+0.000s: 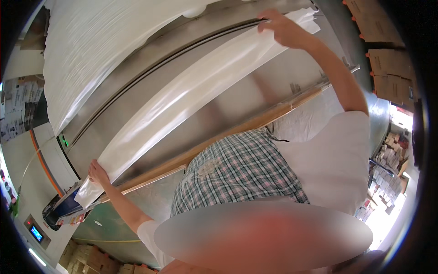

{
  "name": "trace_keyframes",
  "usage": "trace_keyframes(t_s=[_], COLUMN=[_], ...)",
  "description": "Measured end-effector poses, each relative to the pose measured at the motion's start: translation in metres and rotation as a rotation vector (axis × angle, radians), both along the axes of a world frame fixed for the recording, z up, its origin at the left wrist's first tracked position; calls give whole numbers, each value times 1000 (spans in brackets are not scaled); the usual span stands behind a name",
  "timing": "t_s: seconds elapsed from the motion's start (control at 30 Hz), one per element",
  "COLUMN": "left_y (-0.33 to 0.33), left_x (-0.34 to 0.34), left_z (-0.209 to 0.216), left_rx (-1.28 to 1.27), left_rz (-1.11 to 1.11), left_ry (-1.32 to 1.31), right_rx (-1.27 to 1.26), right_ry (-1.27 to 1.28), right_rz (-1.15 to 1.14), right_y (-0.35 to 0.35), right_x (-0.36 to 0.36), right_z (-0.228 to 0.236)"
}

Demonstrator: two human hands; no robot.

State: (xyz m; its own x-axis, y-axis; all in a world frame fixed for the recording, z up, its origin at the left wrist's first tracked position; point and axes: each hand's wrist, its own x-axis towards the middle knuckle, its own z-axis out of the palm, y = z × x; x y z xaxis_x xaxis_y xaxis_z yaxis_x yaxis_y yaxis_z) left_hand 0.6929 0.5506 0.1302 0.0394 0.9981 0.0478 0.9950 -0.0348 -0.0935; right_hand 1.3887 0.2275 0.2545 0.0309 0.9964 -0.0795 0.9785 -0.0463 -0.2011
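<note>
A long folded strip of glossy white plastic film (182,86) runs diagonally across a flat metal work surface. Around its near left end, my left hand (97,173) is closed on the film's edge, with the tail hanging past it. Out at the far right end, my right hand (287,33) rests over the strip with thumb and fingers apart, their tips reaching past the film's upper edge. The film beneath the right palm is partly hidden.
Beyond a dark slot in the metal surface (228,98) lies a wide wrinkled sheet of white film (105,50). A wooden edge (255,122) runs along my front. Cardboard boxes (392,68) are stacked at right; a small lit screen (36,234) is at lower left.
</note>
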Motion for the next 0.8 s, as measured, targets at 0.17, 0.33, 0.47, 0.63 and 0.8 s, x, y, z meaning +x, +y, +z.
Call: trace_keyframes(t_s=[0.17, 0.33, 0.47, 0.63, 0.8], left_y=[7, 6, 2, 4, 6], left_x=[-2, -1, 11, 14, 1], left_z=[-12, 0, 6, 2, -5], left_rx=[-11, -35, -49, -78, -47], left_rz=[0, 28, 51, 44, 35], left_ry=[-7, 26, -3, -36, 19], right_rx=[-207, -252, -164, 98, -89], right_ry=[-507, -667, -632, -632, -310], right_rz=[-231, -658, -795, -808, -860], right_y=[-48, -108, -141, -165, -123], right_x=[61, 139, 161, 183, 189], right_z=[-35, -56, -68, -76, -52])
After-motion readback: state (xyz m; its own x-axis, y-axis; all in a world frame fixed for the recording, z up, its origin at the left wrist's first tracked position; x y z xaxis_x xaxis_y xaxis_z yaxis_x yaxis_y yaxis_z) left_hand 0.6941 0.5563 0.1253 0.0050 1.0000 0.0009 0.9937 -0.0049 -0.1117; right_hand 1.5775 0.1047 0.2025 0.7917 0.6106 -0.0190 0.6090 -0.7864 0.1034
